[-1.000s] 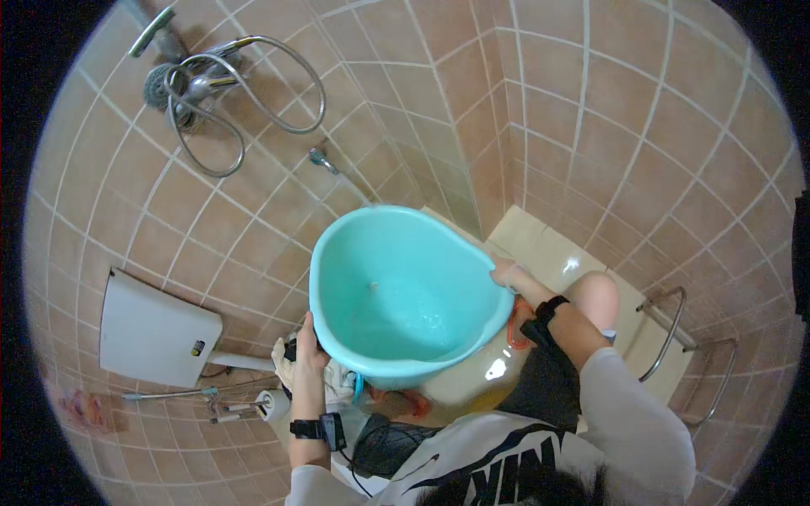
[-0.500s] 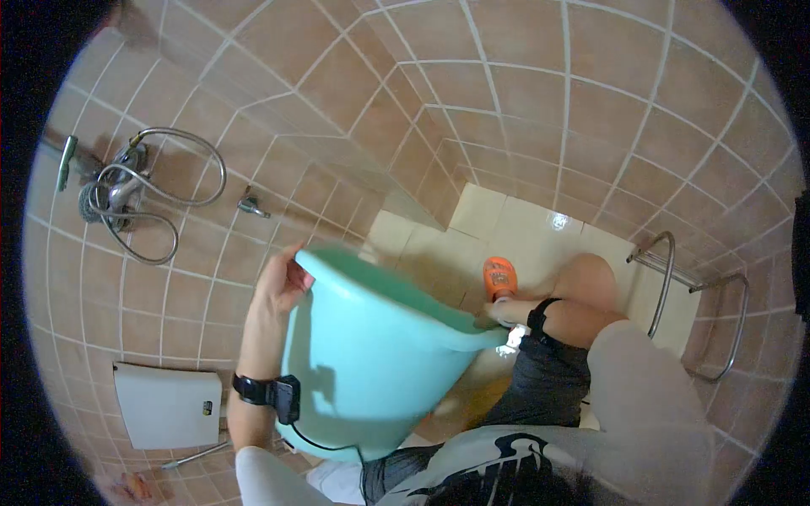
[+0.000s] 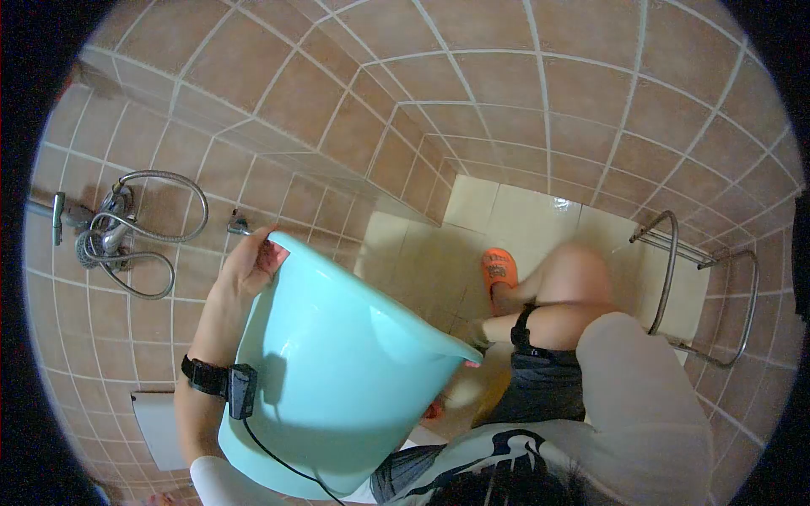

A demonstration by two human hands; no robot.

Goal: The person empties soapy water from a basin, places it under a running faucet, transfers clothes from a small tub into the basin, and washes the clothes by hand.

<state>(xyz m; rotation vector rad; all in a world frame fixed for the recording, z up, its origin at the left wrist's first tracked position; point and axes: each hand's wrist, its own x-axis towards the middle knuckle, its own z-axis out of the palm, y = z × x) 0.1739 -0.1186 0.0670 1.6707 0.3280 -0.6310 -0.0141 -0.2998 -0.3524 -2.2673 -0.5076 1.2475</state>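
A large light-teal plastic bucket is tilted on its side in front of me, its mouth facing away so the inside is hidden. My left hand is closed on the rim at the upper left, fingers curled over the edge. At the right end of the rim is my right hand, mostly hidden behind the bucket; a bit of fingertip shows under the edge. Each wrist wears a black strap, and the left strap carries a small box with a cable.
Pale floor tiles lie beyond the bucket, with an orange clog on a foot. A shower hose and a small tap are on the left wall. Metal rails stand at right. A white panel is at lower left.
The bucket has tipped further away from me and shifted left, hiding the inside that showed before. Both hands have moved left with its rim.
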